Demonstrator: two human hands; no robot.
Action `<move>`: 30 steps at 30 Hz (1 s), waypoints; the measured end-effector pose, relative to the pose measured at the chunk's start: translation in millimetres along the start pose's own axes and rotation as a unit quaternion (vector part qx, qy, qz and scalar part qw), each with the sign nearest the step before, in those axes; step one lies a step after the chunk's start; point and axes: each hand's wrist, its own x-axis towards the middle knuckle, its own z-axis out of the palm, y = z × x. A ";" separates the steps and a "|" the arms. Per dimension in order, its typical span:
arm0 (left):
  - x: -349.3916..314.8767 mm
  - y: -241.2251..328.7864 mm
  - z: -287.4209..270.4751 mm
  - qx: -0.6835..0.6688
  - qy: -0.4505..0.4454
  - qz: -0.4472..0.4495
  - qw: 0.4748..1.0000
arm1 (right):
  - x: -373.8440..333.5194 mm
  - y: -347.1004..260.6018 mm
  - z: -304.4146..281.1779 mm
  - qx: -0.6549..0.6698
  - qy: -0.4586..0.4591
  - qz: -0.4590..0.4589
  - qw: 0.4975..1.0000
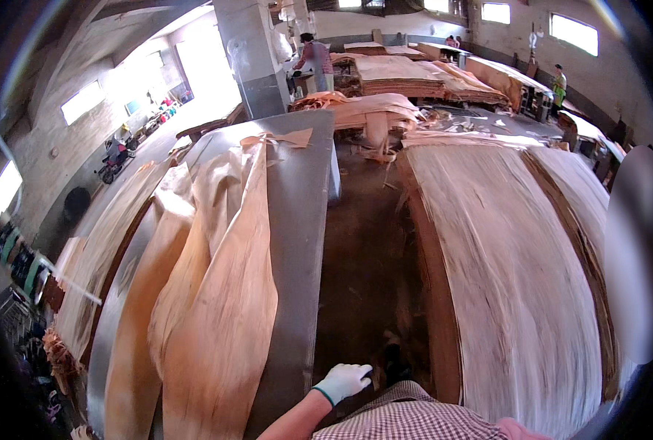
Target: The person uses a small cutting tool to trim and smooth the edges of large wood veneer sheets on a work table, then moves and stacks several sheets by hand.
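My left hand [343, 383], in a white glove with a green cuff, hangs low by the right edge of a grey metal-topped table [297, 242]. Its fingers are curled, and a small dark shape shows at their tips; I cannot make out what it is. Long thin sheets of wood veneer [224, 323], orange-tan and wavy, lie on that table left of the hand. My right hand is out of view; only a bit of pink [521, 429] shows at the lower edge. To my right stands a tall stack of pale veneer sheets [517, 286].
A dark floor aisle [367, 264] runs ahead between table and stack. Another veneer stack [110, 249] lies beyond the table's left side. More veneer piles [400, 77] and a pillar [249, 59] stand farther off. One person [315, 62] works near the pillar, another [558, 88] at far right.
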 end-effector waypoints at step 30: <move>439.4 -342.3 -472.6 -0.191 0.321 -0.071 0.925 | 146.6 -960.9 -664.5 -0.090 0.171 -0.536 0.822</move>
